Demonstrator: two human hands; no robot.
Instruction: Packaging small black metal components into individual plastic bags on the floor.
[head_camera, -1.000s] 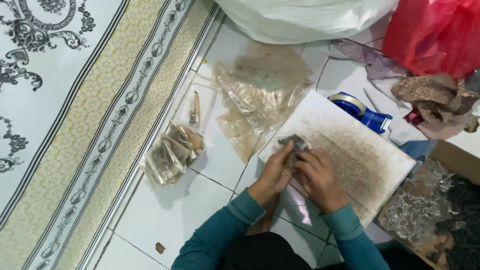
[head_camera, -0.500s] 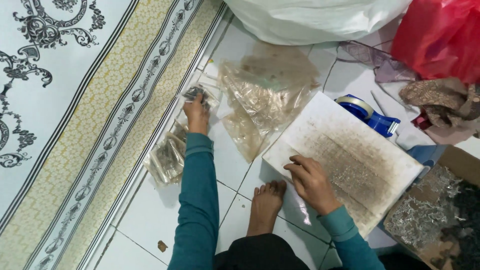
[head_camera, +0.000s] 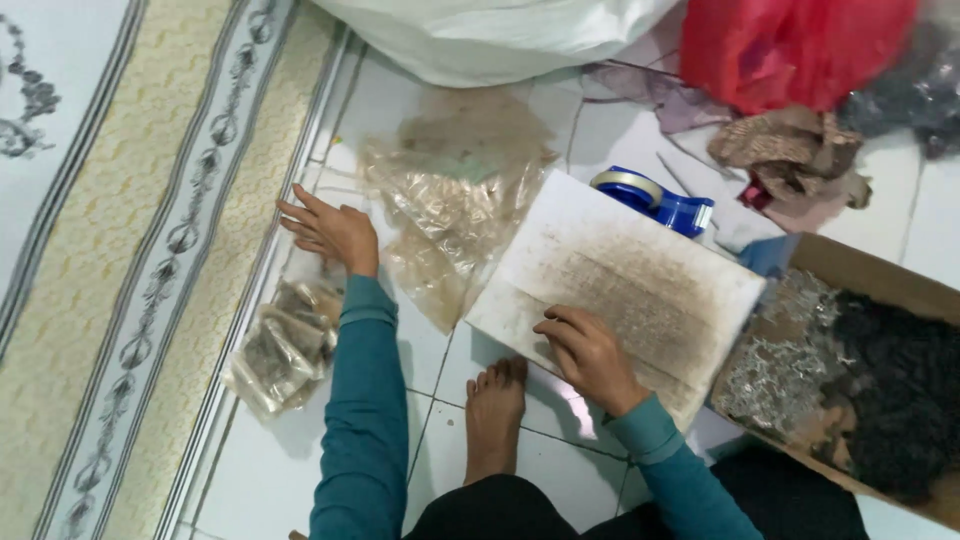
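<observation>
Down on the white tiled floor (head_camera: 270, 470), a person in teal sleeves sits with one bare foot (head_camera: 495, 410) stretched forward, just below the near edge of a stained white board (head_camera: 640, 270) that lies flat on the tiles. The right hand (head_camera: 590, 355) rests on the near part of that board, fingers loosely curled and spread against its surface, clamped on nothing. The left hand (head_camera: 330, 232) is well to the left of the board, reaching out flat with the fingers apart and empty; its fingertips lie near the edge of the patterned rug (head_camera: 150, 250), and the palm hovers over or touches the tile just above a pile of small filled clear packets (head_camera: 280, 345). Whether it touches a packet cannot be told.

Between the left hand and the board lies a loose heap of empty clear plastic bags (head_camera: 455, 205), overlapping one another and touching the board's left edge. At the board's far corner, just beside it, stands a blue tape dispenser (head_camera: 655, 202). To the right of the board, touching its corner, a cardboard box (head_camera: 880, 290) holds silvery and dark scraps. Beyond the board lie a large white sack (head_camera: 500, 35), a red plastic bag (head_camera: 790, 45) and a crumpled brown cloth (head_camera: 790, 150).
</observation>
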